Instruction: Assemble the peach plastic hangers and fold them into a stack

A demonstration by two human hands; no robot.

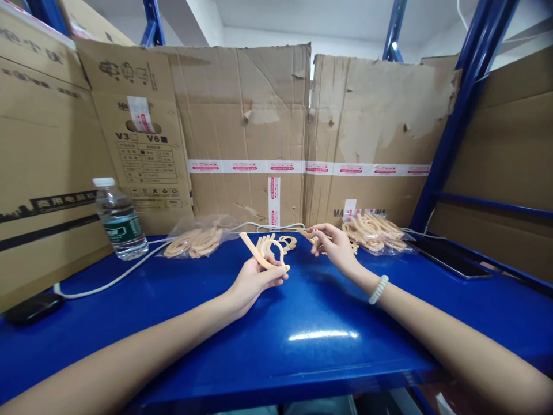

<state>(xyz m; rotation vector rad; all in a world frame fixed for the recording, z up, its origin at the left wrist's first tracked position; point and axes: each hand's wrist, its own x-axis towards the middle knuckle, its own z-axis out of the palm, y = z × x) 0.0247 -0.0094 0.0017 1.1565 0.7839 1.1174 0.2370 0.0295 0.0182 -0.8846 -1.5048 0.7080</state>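
My left hand [258, 279] grips a beige curved piece [254, 250] between thumb and fingers. It has a straight flat bar and a rounded loop, and its material is unclear. Just behind it, several similar beige pieces [287, 242] lie on the blue table [268, 334]. My right hand [334, 246] is raised to the right with its fingers bent together. A beige strip [306, 234] shows at its fingertips, apparently pinched there; the hand hides the rest. More beige pieces [355, 248] lie partly hidden behind this hand.
Clear plastic bags of beige pieces stand at the back left [196, 242] and back right [375, 231]. A water bottle [121, 225], a white cable [108, 286] and a black object [33, 308] are at left. A dark tablet-like device [451, 257] lies right. Cardboard [246, 132] walls the back.
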